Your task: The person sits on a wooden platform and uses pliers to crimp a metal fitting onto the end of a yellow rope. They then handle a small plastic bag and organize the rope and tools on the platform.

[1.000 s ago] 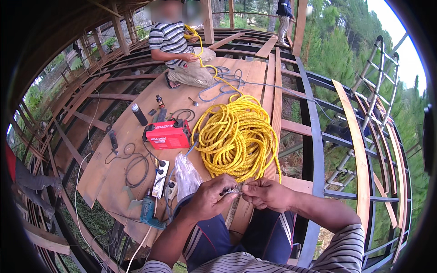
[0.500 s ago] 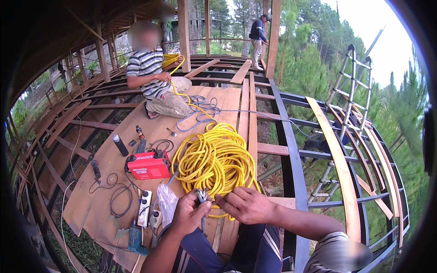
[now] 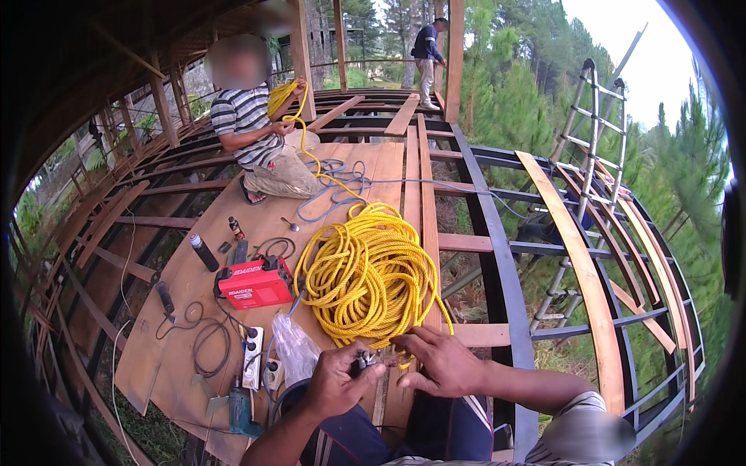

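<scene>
Fingers of the left hand [image 3: 338,382] pinch a small grey metal piece [image 3: 366,359], exact kind unclear; right hand [image 3: 444,363] has thumb and forefinger apart around a bit of yellow strand, can't tell if gripped. Both hands at the boards' near edge, just short of the big loose pile of yellow twisted rope [image 3: 365,272], which lies by the right edge of the brown wooden boards [image 3: 155,365].

Rope: likely heavy as a pile, single strands light, bendy, maybe slick; not fragile. Best hold: one strand near its end, thumb against forefinger. Metal piece: probably hard, light, easily dropped; grip its sides. Far run reaches a kneeling co-worker in a striped shirt [image 3: 249,132], so pulls may tug.

Room: left crowded by a clear plastic bag [image 3: 295,349] and red box-shaped machine [image 3: 252,283]. Right, gaps alongside the long black beam [image 3: 509,318]; drops could fall through.
</scene>
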`<action>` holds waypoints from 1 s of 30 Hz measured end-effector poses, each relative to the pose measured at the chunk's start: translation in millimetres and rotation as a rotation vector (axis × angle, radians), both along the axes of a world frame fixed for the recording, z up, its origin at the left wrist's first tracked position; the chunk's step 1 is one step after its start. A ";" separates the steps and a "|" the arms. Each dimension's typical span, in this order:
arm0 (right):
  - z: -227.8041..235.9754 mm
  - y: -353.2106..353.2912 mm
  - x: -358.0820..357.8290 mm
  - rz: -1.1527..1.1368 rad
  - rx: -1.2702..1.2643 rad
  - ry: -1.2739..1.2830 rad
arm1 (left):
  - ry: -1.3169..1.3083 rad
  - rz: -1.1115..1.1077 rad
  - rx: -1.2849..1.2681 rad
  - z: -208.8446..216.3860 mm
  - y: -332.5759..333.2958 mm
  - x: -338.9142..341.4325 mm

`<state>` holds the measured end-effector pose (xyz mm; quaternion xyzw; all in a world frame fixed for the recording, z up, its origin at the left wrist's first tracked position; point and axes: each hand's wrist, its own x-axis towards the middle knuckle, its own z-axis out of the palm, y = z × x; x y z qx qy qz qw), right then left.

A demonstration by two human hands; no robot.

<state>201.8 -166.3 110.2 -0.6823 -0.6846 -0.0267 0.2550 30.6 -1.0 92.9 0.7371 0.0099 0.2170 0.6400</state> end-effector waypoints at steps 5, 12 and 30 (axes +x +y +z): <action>32.6 16.8 1.1 0.196 0.474 -0.684 | -0.078 -0.097 -0.432 12.0 5.3 9.8; 64.5 49.9 12.1 0.480 0.547 -0.693 | -0.034 -0.158 -0.467 32.4 20.0 -4.4; -304.2 258.1 -66.3 -0.292 -0.553 0.578 | -0.098 0.618 -0.424 -57.0 128.2 -94.3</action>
